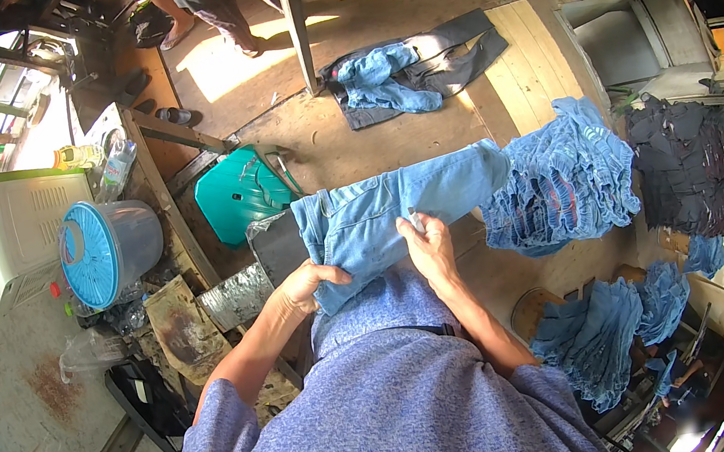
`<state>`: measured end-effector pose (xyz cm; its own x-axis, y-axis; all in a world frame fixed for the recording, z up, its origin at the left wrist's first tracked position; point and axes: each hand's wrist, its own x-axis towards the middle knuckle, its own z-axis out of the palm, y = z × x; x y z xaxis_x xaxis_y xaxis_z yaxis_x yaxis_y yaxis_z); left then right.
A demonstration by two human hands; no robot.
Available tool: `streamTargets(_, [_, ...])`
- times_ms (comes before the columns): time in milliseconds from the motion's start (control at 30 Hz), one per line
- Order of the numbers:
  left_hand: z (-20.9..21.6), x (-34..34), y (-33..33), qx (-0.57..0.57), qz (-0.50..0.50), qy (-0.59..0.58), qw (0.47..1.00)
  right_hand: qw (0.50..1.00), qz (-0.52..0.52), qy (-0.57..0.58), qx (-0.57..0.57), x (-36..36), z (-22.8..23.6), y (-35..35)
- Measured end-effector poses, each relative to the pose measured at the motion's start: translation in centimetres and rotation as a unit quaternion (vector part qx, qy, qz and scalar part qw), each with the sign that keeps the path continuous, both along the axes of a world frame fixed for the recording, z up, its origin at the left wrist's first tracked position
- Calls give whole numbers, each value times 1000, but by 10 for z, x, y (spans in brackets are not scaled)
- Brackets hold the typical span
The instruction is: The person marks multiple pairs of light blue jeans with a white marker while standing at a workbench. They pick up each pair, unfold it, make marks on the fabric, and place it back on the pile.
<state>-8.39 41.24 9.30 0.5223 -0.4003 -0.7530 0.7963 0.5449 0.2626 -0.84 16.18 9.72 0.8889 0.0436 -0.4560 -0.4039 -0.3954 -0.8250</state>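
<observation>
A pair of light blue denim jeans (378, 209) lies folded lengthwise across my lap, its waistband end at the left. My left hand (310, 285) is closed on that end, with the thumb on top of the cloth. On the middle of the jeans rests my right hand (430, 248), its fingers closed round a small pale tool (415, 218). Only the tip of this tool shows, so its exact kind cannot be told. The far end of the jeans reaches toward a stack of folded blue denim garments (556, 178) at the right.
A green plastic stool (245, 195) stands ahead at the left, near a tub with a blue lid (88, 256). Dark and blue trousers (413, 69) lie on the floor ahead. Black garments (694, 162) and more denim (590, 342) are piled right. Another person's legs (223, 13) show at the top.
</observation>
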Motion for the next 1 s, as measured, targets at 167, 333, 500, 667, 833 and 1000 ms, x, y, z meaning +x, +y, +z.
streamTargets(167, [2,1,1,-4,-2,-6,1000,1000,-6,-8,1,-1,-3,0])
streamTargets(333, [8,4,-1,3,-19,-19,1000,1000,-16,-15,16,-3,-8,-1])
streamTargets(500, [14,5,-1,8,-9,-3,1000,1000,8,-3,-20,1,6,2])
streamTargets(667, [15,6,5,70,-27,3,997,975,119,-102,-160,2,58,2])
streamTargets(833, [15,5,6,65,-30,-5,997,878,267,-328,-223,1,100,12])
streamTargets(1000, [20,5,4,71,-29,4,997,862,271,-362,-227,-4,111,24])
